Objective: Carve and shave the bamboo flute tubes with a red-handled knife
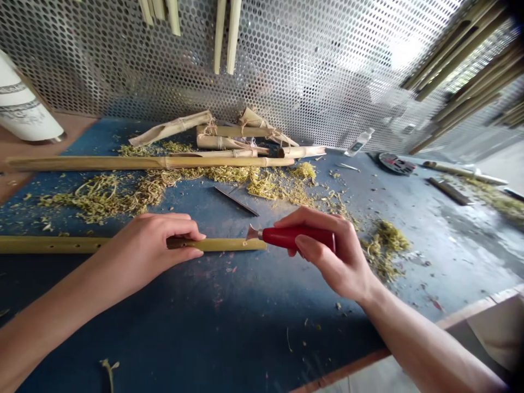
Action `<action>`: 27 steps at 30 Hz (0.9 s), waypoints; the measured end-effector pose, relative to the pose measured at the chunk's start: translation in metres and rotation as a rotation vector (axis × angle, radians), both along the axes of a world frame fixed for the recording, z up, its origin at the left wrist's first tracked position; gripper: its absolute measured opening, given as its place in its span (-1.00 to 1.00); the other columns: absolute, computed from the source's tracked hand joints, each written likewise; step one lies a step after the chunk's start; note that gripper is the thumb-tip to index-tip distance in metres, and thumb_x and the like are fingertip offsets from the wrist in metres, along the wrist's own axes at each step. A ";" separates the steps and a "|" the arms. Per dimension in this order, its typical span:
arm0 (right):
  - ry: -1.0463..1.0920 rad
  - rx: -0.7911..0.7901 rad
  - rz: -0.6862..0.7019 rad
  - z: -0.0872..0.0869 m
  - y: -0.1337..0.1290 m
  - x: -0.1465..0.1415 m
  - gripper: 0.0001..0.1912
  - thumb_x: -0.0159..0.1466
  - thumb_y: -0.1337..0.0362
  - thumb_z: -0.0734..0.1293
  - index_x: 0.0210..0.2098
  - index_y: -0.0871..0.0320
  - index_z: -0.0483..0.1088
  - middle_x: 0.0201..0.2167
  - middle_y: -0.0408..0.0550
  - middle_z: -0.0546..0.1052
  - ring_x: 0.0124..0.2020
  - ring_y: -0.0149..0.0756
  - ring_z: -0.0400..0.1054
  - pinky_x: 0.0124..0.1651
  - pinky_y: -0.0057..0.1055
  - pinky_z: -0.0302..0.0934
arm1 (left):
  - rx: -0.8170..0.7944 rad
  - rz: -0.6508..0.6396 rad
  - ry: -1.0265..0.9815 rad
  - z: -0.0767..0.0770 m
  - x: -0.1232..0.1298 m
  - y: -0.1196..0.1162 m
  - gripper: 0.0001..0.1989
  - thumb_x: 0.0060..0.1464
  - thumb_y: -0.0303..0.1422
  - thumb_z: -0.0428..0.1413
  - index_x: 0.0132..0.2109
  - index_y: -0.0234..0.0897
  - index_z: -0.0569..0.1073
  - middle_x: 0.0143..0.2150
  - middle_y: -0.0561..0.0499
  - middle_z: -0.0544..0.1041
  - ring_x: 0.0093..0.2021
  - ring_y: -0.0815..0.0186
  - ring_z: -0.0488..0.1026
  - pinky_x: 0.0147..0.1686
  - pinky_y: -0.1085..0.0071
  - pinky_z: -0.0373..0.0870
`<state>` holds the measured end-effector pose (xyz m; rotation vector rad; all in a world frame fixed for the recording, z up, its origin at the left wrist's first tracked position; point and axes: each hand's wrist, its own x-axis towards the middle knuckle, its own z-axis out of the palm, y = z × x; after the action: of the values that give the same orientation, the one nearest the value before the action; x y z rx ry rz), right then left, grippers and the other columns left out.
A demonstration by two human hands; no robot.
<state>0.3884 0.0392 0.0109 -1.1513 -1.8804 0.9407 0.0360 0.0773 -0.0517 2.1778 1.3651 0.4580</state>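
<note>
A bamboo flute (229, 244) with several finger holes lies across the blue tabletop, running out of view at the left. My left hand (151, 245) grips it from above, thumb on the near side and fingers on the far side, partly covering its holes. In my right hand (327, 245) is a red-handled carving knife (282, 237) with a short flared blade. Its blade tip is over the flute's right end, near a small pale hole; whether it touches the bamboo I cannot tell. A thin dark metal tool (236, 201) rests just beyond the flute.
Heaps of bamboo shavings (102, 199) lie beyond my hands and at right. Behind them are a long bamboo pole (135, 163) and tied bamboo pieces (233, 131). A perforated metal screen (286, 71) backs the table. A small bottle (359, 143) and round dark object (396, 164) stand back right.
</note>
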 end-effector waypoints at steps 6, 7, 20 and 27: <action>-0.093 0.112 0.082 -0.005 -0.004 -0.004 -0.82 0.50 0.21 0.41 -0.06 0.05 0.70 -0.49 -0.22 0.58 -0.58 -0.39 0.30 -0.47 -0.36 0.16 | -0.015 0.015 0.021 0.004 0.003 0.000 -0.71 0.28 0.04 0.23 -0.21 -0.01 0.70 -0.19 0.09 0.76 -0.20 0.10 0.69 -0.22 0.32 0.40; -0.116 0.122 0.067 -0.004 -0.005 -0.004 -0.82 0.49 0.23 0.42 -0.05 0.05 0.71 -0.50 -0.23 0.56 -0.59 -0.41 0.26 -0.47 -0.37 0.14 | -0.018 0.020 0.023 0.005 0.003 0.000 -0.70 0.28 0.04 0.23 -0.22 -0.01 0.70 -0.20 0.08 0.76 -0.19 0.09 0.69 -0.22 0.32 0.40; -0.328 -0.349 0.094 0.002 0.011 0.026 -0.65 0.60 -0.06 0.41 -0.01 0.07 0.65 -0.44 -0.23 0.58 -0.50 -0.39 0.35 -0.44 -0.44 0.09 | -0.009 0.039 -0.004 0.006 0.007 0.002 -0.69 0.21 0.05 0.24 -0.26 -0.03 0.69 -0.24 0.09 0.77 -0.24 0.11 0.70 -0.27 0.32 0.39; -0.104 -0.535 0.162 -0.009 0.021 0.031 -0.65 0.66 -0.03 0.37 0.06 0.13 0.60 -0.43 -0.23 0.51 -0.49 -0.43 0.23 -0.48 -0.46 0.01 | -0.003 0.032 -0.008 0.006 0.005 0.003 -0.70 0.22 0.05 0.27 -0.23 -0.03 0.70 -0.20 0.10 0.78 -0.20 0.12 0.72 -0.22 0.33 0.39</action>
<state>0.4192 0.0606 0.0017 -1.3847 -1.8794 1.5676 0.0409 0.0798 -0.0459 2.1525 1.3975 0.4757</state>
